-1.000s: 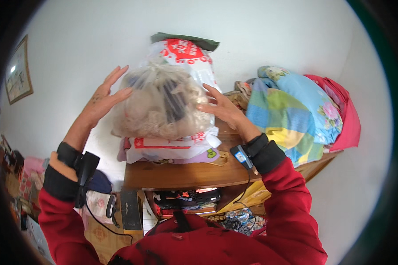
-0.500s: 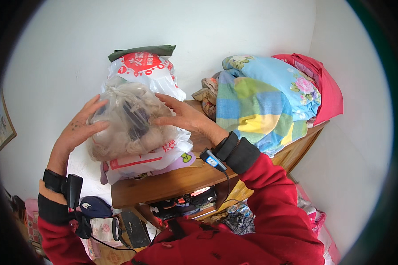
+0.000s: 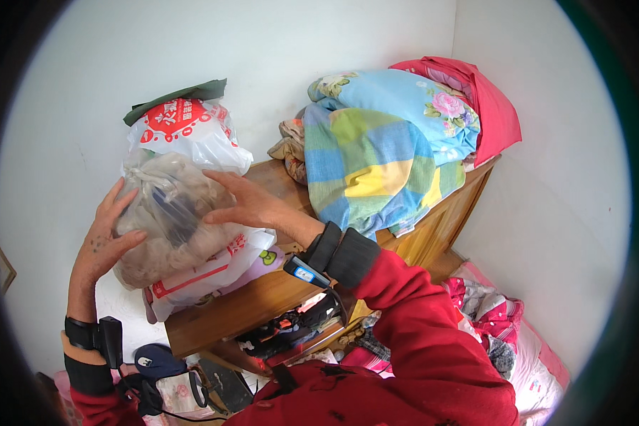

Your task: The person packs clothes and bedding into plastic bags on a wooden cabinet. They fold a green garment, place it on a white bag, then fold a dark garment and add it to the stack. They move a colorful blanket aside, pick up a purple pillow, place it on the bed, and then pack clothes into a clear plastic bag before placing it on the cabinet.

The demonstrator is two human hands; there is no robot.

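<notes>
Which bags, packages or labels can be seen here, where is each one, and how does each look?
Clear plastic bag: between left hand and right hand, bulging, beige-grey contents.
White plastic bag: behind it against the wall, round red print on top.
White bag with red bands: underneath, flat on the wooden cabinet.
Small blue-white tag: on the right wrist band.

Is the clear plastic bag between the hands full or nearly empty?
Full. The clear plastic bag bulges with pale, lumpy contents; the left hand and right hand press its sides. What the contents are cannot be told.
</notes>
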